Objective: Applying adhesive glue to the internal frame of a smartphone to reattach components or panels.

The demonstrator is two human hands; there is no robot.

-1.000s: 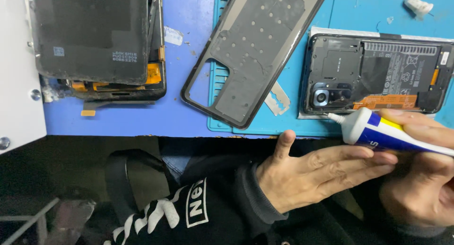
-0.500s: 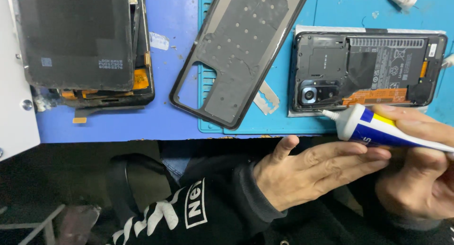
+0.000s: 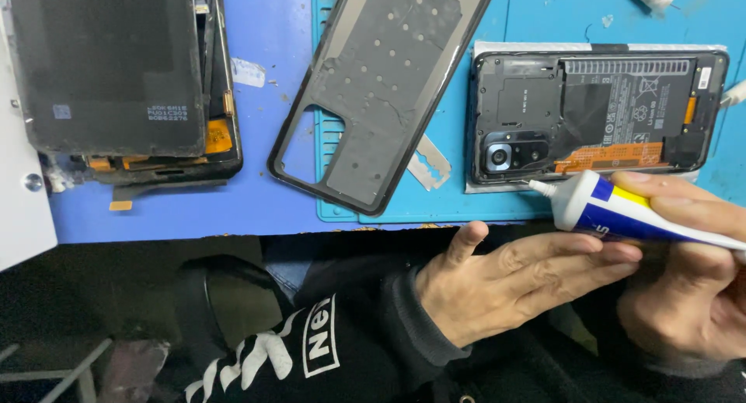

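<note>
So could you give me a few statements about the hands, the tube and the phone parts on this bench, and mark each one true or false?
1. The right hand holds a glue tube. True.
2. The tube's nozzle points at the opened phone. True.
3. The left hand grips the loose back cover. False: it lies flat under the tube, apart from the cover.
4. The opened phone shows its lit screen. False: its back is off, with the camera and inner parts showing.
5. A razor blade lies beside the back cover. True.
</note>
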